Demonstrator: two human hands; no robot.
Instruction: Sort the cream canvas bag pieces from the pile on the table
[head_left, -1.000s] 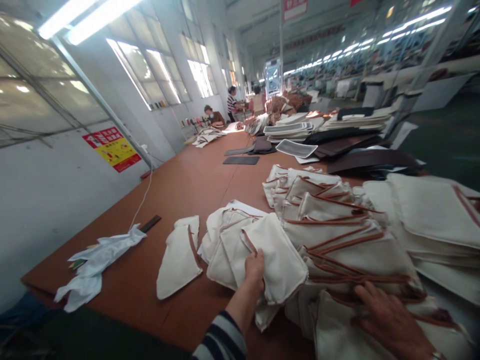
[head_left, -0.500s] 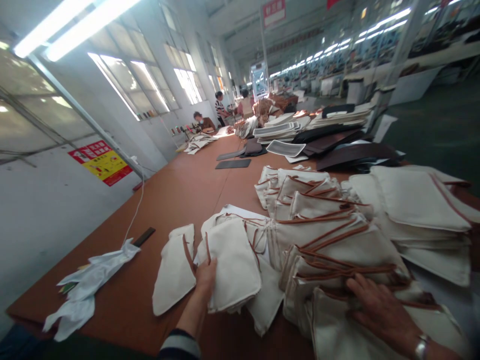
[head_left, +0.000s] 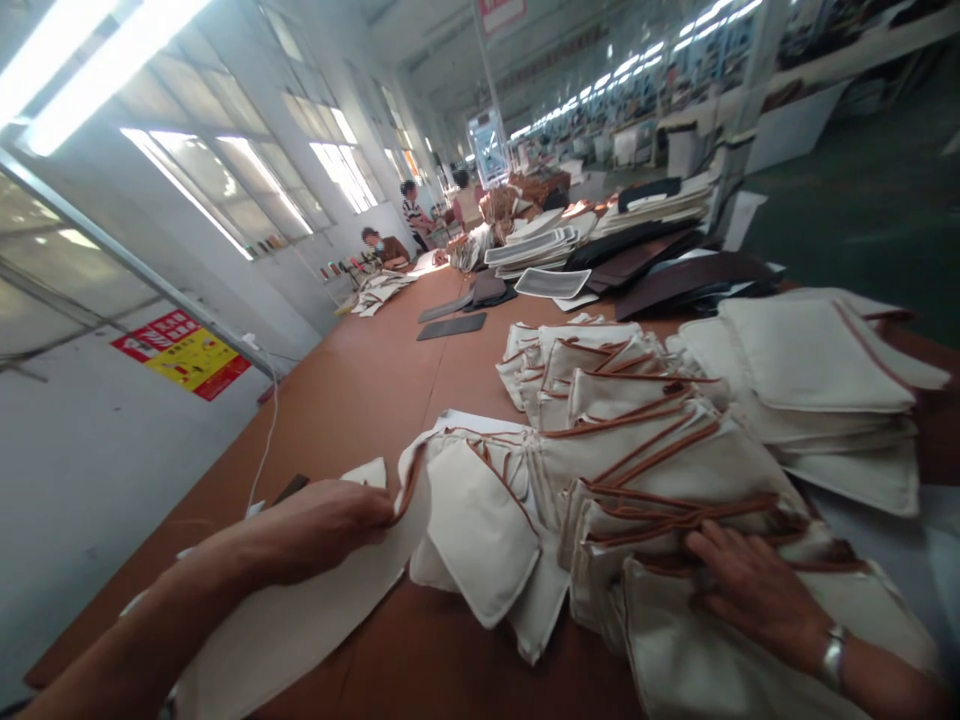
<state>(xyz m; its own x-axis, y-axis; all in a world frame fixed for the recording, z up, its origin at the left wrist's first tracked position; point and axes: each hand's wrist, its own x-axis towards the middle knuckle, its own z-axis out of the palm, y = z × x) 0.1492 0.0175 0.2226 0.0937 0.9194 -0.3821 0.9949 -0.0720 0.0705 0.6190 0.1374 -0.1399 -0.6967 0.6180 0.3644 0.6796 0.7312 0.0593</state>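
at lower left of the frame the left hand (head_left: 322, 525) pinches the brown-trimmed edge of a cream canvas panel (head_left: 300, 620), fingers closed together on the trim near frame centre; the panel hangs from the fingertips and spreads down and left beneath the bare forearm, which runs in from the bottom left corner. at lower right the right hand (head_left: 750, 590), a watch at its wrist, lies palm down with fingers spread apart on a stack of canvas pieces (head_left: 675, 500), its fingertips touching the brown piping at the stack's upper edge and gripping nothing. between the two hands a loose canvas piece (head_left: 480, 540) lies tilted, overlapping the stack's left side. more cream stacks (head_left: 817, 360) sit toward the right edge, and another fanned group (head_left: 577, 370) lies just above centre. all rest on a long reddish-brown table (head_left: 375, 380) that runs away toward upper centre, where dark panels (head_left: 675, 275) and further piles are heaped and several people (head_left: 409, 215) work at the far end. a white cable (head_left: 262, 440) trails down the table's left edge. a red and yellow notice (head_left: 180, 350) hangs on the white wall at left, under tall windows and strip lights.
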